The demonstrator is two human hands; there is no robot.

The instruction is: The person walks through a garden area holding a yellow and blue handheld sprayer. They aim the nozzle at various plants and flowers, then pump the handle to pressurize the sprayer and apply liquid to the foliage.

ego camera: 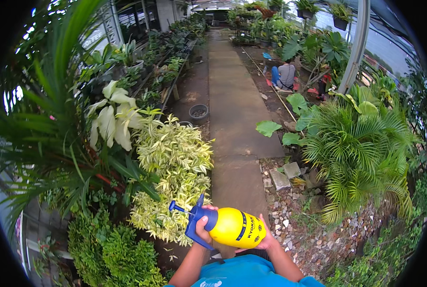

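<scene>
A yellow pressure sprayer bottle [231, 226] with a blue head lies tilted on its side in front of my chest, held by both hands. My left hand [203, 227] grips the blue sprayer head [199, 219] around its neck and handle. Its pump plunger [177, 207] and nozzle stick out toward the upper left. My right hand [266, 235] cups the bottom of the bottle, with fingers partly hidden beneath it. Dark lettering and small emblems mark the bottle's side. Just beyond the sprayer head is a yellow-green variegated shrub [179, 161].
A concrete path [235, 107] runs straight ahead. Gravel [299, 233], concrete blocks [281, 179] and a palm [357, 150] border its right side. Potted plants on benches and a dark basin [198, 112] are at the left. A person [285, 75] sits right of the path near a metal post [357, 46].
</scene>
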